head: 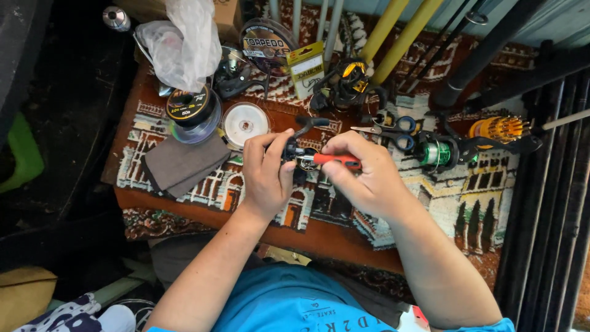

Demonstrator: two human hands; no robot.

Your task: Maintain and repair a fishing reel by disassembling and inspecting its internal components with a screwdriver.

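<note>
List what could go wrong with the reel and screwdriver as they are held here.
1. The left hand holds the small black reel in the air, not braced, so the red-handled screwdriver in the right hand may slip toward the fingers.
2. A loosened screw could drop into the patterned rug and be hard to spot.
3. The scissors lie close by the right hand.

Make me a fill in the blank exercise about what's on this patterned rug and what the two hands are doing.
1. The right hand holds a slim tool with a ____ handle.
2. The left hand grips a small black fishing ____.
3. The blue-handled scissors lie on the side of the ____ hand.
4. The folded grey cloth lies on the patterned ____.

Missing words: red; reel; right; rug
</note>
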